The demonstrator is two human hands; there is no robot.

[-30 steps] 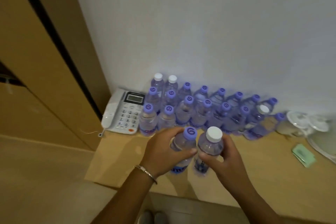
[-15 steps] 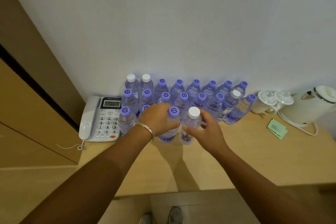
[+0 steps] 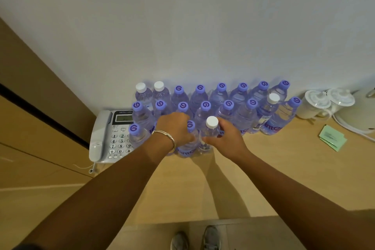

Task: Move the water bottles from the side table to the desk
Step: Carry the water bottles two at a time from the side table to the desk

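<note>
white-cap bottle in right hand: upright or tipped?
Upright: the white-capped bottle stands on the desk, cap up, gripped by the right hand.

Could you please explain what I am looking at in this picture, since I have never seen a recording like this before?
There is no machine here: a person wears one wide-angle camera on the head, so the view looks forward and down along both bare arms. The wide lens bends the edges.

On the wooden desk, against the white wall, stands a block of clear water bottles, most with purple caps and a few with white ones. A grey desk telephone lies to their left; white lidded cups and green sachets lie to the right.

The left hand, with a bracelet on its wrist, grips a purple-capped bottle. The right hand grips a white-capped bottle beside it. Both bottles are at the front of the block; whether they rest on the desk, I cannot tell.
</note>
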